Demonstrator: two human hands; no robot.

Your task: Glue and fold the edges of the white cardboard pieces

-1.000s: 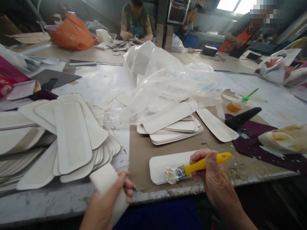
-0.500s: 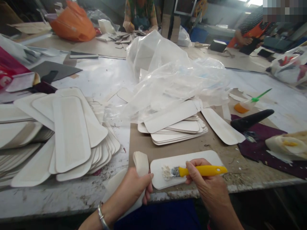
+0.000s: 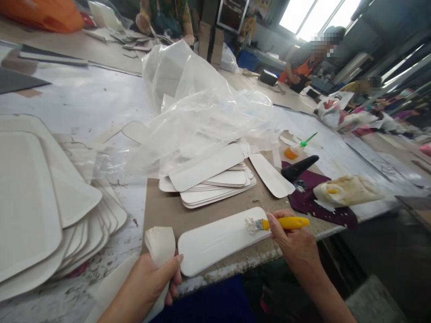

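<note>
My right hand point(image 3: 295, 237) grips a yellow-handled paintbrush point(image 3: 286, 223). Its bristles, caked with white paste, touch the right part of a long white panel point(image 3: 218, 242) with rounded corners. That panel lies at the table's front edge, its surface looking wet. At its left end my left hand point(image 3: 158, 278) is closed around a curled bundle of cream strips point(image 3: 161, 244), the thumb tip right by the panel's end. Just beyond is a stack of similar white panels point(image 3: 215, 190), and a single panel point(image 3: 272, 175) lies to its right.
Fanned cream panels point(image 3: 30, 197) fill the left side. A clear plastic sheet point(image 3: 202, 107) is heaped behind the stack. On the right are a dark cloth point(image 3: 313, 202), a black tapered object point(image 3: 299, 167), a paste-crusted container point(image 3: 353, 190) and an orange-filled cup point(image 3: 292, 153). Other people work further back.
The brush in my right hand has moved from the panel's left part to its right part. My left hand keeps its bundle. The whole view has swung to the right.
</note>
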